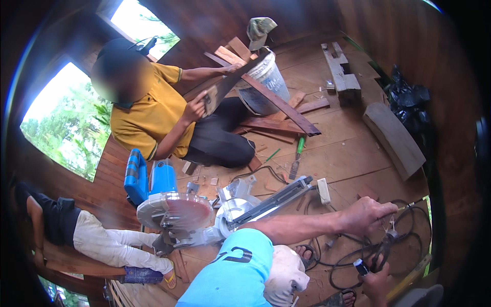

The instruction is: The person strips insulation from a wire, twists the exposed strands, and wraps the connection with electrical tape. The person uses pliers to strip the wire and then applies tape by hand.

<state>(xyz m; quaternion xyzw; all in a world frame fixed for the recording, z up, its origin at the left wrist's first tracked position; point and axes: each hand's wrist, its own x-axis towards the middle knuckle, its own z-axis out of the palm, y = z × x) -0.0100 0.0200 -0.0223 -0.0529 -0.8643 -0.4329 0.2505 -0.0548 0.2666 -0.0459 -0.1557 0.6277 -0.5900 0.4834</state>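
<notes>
Pinches a thin wire point(393, 220) with left hand point(365, 216), fingers pressed together; grips pliers point(386, 245) with right hand point(377, 282), fingers clamped around them, near black cable point(331, 276).

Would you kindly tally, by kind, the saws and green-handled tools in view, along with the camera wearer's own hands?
Blue mitre saw: 1
Handsaw: 1
Green-handled tool: 1
Wearer's left hand and right hand: 2
Total: 5
</notes>
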